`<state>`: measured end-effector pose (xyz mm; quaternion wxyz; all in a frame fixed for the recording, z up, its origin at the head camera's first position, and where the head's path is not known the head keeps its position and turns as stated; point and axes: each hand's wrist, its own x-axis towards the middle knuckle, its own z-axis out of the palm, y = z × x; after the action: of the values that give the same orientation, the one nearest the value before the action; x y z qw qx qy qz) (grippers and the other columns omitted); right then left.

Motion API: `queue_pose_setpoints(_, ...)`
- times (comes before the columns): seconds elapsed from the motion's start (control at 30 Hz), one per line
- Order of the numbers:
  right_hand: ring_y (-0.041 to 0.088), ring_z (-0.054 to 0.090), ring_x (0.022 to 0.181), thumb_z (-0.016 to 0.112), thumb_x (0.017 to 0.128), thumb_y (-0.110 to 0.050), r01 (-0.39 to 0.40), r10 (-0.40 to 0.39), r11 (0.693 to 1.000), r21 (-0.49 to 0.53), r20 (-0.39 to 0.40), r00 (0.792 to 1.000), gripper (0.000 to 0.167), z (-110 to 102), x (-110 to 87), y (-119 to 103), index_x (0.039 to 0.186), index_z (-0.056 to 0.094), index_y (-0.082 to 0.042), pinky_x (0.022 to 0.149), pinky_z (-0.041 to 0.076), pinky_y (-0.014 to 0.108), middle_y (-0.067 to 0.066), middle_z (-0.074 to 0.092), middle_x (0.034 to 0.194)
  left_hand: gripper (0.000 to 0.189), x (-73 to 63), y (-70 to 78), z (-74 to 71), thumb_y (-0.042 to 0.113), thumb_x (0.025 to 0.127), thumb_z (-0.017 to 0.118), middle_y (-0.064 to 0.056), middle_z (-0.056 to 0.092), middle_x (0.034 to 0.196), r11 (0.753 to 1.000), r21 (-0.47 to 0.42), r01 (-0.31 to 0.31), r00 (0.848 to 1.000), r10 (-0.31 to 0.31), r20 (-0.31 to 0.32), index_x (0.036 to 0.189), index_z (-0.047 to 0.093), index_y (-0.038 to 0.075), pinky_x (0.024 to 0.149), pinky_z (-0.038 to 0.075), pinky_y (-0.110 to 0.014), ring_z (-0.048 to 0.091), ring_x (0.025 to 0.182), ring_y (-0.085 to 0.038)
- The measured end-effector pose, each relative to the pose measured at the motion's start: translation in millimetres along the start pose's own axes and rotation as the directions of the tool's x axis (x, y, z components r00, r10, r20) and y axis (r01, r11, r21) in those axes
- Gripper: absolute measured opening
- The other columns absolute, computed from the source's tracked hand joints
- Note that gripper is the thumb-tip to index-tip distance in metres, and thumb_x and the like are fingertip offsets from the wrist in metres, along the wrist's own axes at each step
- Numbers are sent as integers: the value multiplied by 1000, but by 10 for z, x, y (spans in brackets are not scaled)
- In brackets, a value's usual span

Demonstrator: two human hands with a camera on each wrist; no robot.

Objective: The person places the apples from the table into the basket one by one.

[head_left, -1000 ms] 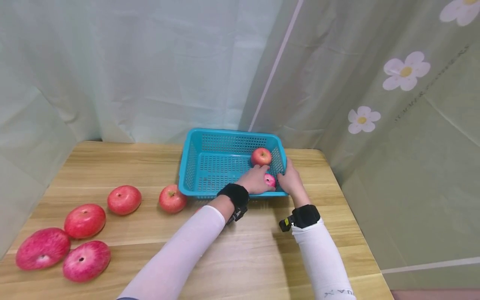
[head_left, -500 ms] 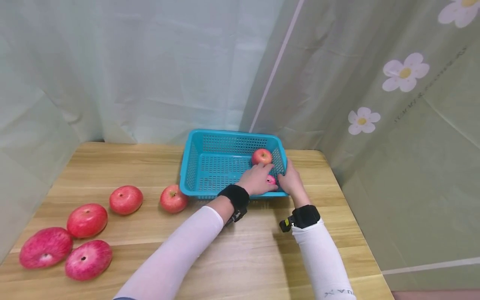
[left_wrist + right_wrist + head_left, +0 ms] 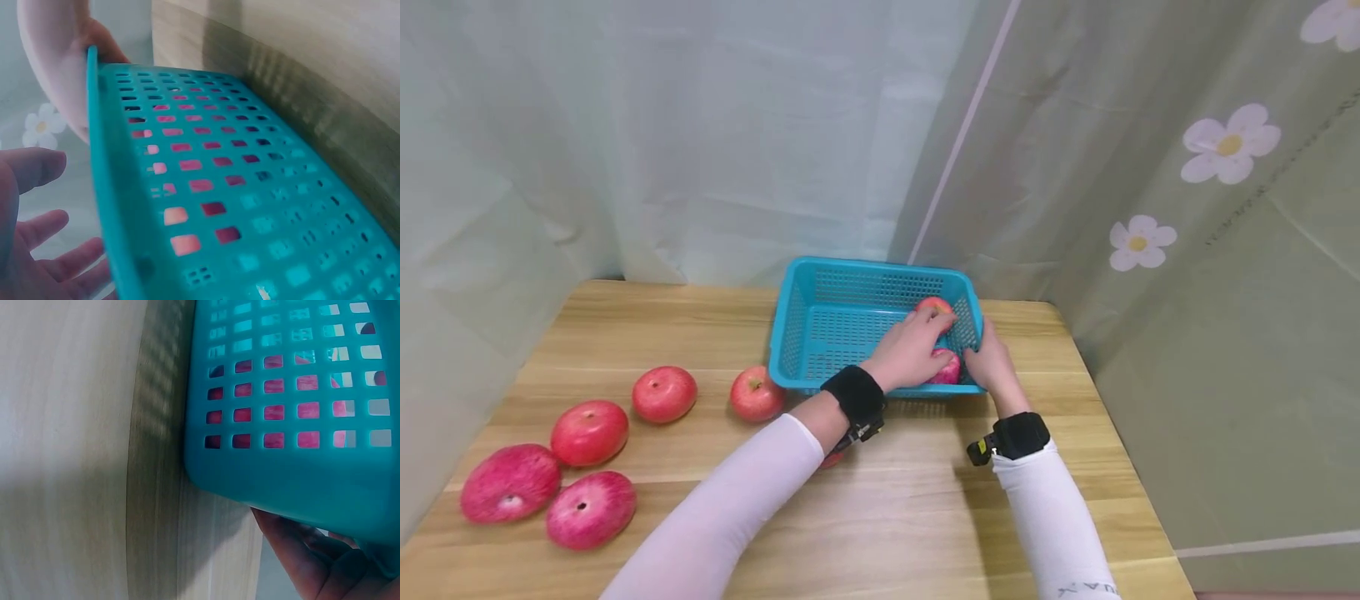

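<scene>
A blue plastic basket [image 3: 797,333] with slotted walls stands at the back of the wooden table. Inside its right end lie two red apples: a pinker one [image 3: 946,368] in the front corner and another [image 3: 934,305] behind it. My left hand [image 3: 908,354] reaches over the front rim, above these apples, and partly hides both. In the left wrist view its fingers [image 3: 72,259] are spread and hold nothing. My right hand [image 3: 992,362] grips the basket's right rim, thumb inside and fingers outside. Through the slots in the right wrist view, the pinker apple [image 3: 274,412] shows.
Several apples are on the table left of the basket: one [image 3: 757,394] beside its front left corner, another [image 3: 664,394] farther left, and a group [image 3: 590,432] near the left edge. Part of one more apple [image 3: 831,460] shows behind my left forearm. A curtain [image 3: 737,150] hangs behind.
My left hand has lifted slightly off the pinker apple, uncovering more of it, and now covers more of the rear apple. The right hand keeps its hold. The view has shifted slightly.
</scene>
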<state>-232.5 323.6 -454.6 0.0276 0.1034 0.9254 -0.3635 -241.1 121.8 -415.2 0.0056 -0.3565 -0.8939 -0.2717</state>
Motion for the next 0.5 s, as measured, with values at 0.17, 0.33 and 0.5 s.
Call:
queue_pose_setpoints(0.17, 50, 49, 141, 54, 106, -7, 7, -7, 1000, -2, -10, 1000, 73, 2, -12, 3, 168, 17, -3, 115, 41, 65, 32, 46, 156, 60, -87, 6, -87, 29, 102, 73, -15, 52, 151, 999, -29, -44, 998, 43, -36, 156, 54, 10, 102, 54, -48, 58, 127, -33)
queue_pose_setpoints(0.33, 50, 48, 142, 53, 106, -9, -1, 1, 1000, -2, -8, 1000, 74, -1, -19, 7, 168, 15, -3, 116, 39, 65, 32, 45, 157, 55, -191, 19, -175, 25, 102, 74, -13, 54, 145, 995, -40, -92, 993, 89, -72, 151, 56, 8, 100, 53, -47, 60, 118, -32)
queue_pose_setpoints(0.5, 50, 47, 142, 52, 105, -8, 9, -9, 1000, -9, -10, 1000, 73, -1, -16, 9, 168, 15, -1, 117, 38, 64, 32, 44, 158, 56, -337, 17, -254, 24, 102, 73, -13, 56, 146, 989, -31, -144, 987, 142, -72, 153, 55, 8, 101, 54, -46, 60, 122, -31)
